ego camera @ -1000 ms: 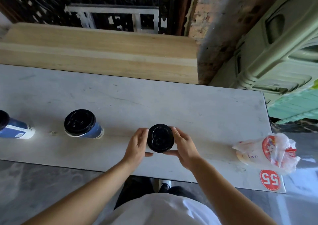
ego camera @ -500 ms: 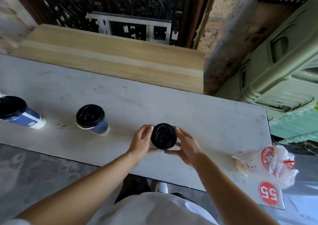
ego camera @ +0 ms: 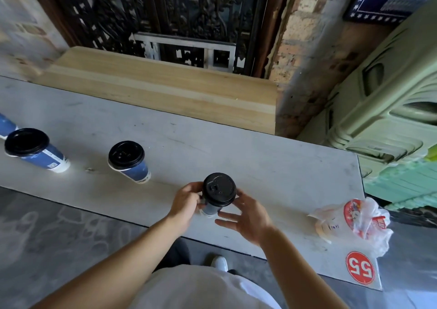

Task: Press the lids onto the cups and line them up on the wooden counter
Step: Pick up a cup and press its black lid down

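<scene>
A blue paper cup with a black lid (ego camera: 219, 189) stands on the grey stone table (ego camera: 272, 167). My left hand (ego camera: 185, 202) grips its side. My right hand (ego camera: 248, 216) is just right of the cup with the fingers spread, holding nothing. Two more lidded blue cups stand to the left, one near (ego camera: 127, 161) and one farther out (ego camera: 33, 149). Another blue cup (ego camera: 6, 125) shows partly at the left edge. The wooden counter (ego camera: 160, 91) lies behind the table with nothing on it.
A plastic bag with red print (ego camera: 357, 219) lies at the table's right end, beside a red round "55" sticker (ego camera: 360, 271). Green plastic crates (ego camera: 390, 119) stand to the right. A brick pillar (ego camera: 305, 48) and dark metal grille (ego camera: 189, 13) rise behind the counter.
My right hand has let go of the lid and opened, drawing back to the right. My left hand still holds the cup. The camera has tilted, showing more of the left cups.
</scene>
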### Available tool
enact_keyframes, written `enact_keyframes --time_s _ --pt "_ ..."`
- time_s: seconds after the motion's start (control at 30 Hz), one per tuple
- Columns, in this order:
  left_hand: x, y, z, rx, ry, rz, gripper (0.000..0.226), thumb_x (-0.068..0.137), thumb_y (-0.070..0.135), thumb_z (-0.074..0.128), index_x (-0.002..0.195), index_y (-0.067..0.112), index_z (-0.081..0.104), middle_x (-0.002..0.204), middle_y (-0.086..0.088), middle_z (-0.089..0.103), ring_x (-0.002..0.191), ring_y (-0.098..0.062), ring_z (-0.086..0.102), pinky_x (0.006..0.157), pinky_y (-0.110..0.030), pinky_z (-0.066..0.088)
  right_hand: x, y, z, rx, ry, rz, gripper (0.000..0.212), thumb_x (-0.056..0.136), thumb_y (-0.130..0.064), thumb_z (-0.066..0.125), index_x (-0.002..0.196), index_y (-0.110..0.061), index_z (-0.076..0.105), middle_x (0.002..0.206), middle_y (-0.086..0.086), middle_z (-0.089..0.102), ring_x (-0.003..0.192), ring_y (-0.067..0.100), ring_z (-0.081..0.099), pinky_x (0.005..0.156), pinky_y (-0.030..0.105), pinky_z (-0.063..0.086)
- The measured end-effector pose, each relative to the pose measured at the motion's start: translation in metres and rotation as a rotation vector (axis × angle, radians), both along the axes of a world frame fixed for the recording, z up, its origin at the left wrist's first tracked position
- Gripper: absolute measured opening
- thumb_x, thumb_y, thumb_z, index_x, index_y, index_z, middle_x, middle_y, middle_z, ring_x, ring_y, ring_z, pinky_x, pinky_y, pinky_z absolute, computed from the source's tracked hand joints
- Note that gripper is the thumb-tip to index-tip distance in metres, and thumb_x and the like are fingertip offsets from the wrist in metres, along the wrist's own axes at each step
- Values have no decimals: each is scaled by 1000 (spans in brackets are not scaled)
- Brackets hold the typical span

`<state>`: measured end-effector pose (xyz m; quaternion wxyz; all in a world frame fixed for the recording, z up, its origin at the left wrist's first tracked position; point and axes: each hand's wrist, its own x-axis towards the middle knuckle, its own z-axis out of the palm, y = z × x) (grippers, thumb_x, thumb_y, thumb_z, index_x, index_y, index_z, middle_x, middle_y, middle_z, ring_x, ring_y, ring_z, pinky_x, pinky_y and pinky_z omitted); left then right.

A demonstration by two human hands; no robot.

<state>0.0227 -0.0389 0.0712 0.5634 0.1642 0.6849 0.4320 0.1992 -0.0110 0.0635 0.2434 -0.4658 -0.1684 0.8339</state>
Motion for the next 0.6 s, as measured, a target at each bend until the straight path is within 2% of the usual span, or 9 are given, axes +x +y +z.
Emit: enact_keyframes --time_s 0.07,0.17,0.23,0.3,0.37,0.43,0.5,0.6 --pt "-3 -4 2 11 92 -134 47 64 -4 53 98 22 72 108 -1 75 104 -27 66 90 -42 54 1 -3 3 32 -7 43 45 93 0 47 127 -24 66 133 14 60 110 48 63 84 51 58" --pt "-14 2 8 45 119 -257 54 66 1 64 110 31 67 118 8 71 106 -15 66 92 -34 54 -5 -1 11 150 -82 95 61 85 8 59 133 -28 58 126 12 65 102 34 67 88 52 58" --pt "-22 10 17 36 94 -306 51 72 7 64 117 29 65 111 4 72 102 -19 67 82 -33 55 -14 3 15 267 -219 152 74 79 0 73 142 -32 51 128 8 65 104 24 66 96 53 54" --pt "-31 16 22 8 63 -332 52 70 15 61 121 26 61 106 -6 73 105 -29 67 86 -42 58 -26 6 20 316 -317 146 75 81 -6 78 141 -37 48 127 6 64 110 21 66 100 51 51" --pt "-38 20 23 -9 34 -350 45 81 14 61 124 26 57 109 -13 71 108 -31 67 95 -51 56 -39 10 24 332 -335 105 71 82 -6 79 136 -40 48 125 6 61 109 22 66 90 43 55" --pt "-44 22 22 -2 -15 -342 42 91 13 57 128 31 52 112 -8 70 106 -24 68 90 -48 59 -52 14 27 357 -362 82 70 81 -6 80 135 -38 50 124 4 62 106 22 68 81 39 58" --pt "-46 20 22 27 -61 -337 42 95 15 57 130 35 46 114 -2 69 103 -18 68 80 -41 61 -64 15 27 391 -416 64 68 79 -5 82 133 -35 54 122 4 64 103 24 70 83 44 59" --pt "-47 11 13 38 -58 -335 42 96 36 61 134 35 43 117 -1 67 103 -19 68 79 -40 61 -81 8 26 465 -517 46 71 76 2 82 133 -31 54 113 7 71 96 23 74 78 39 61"
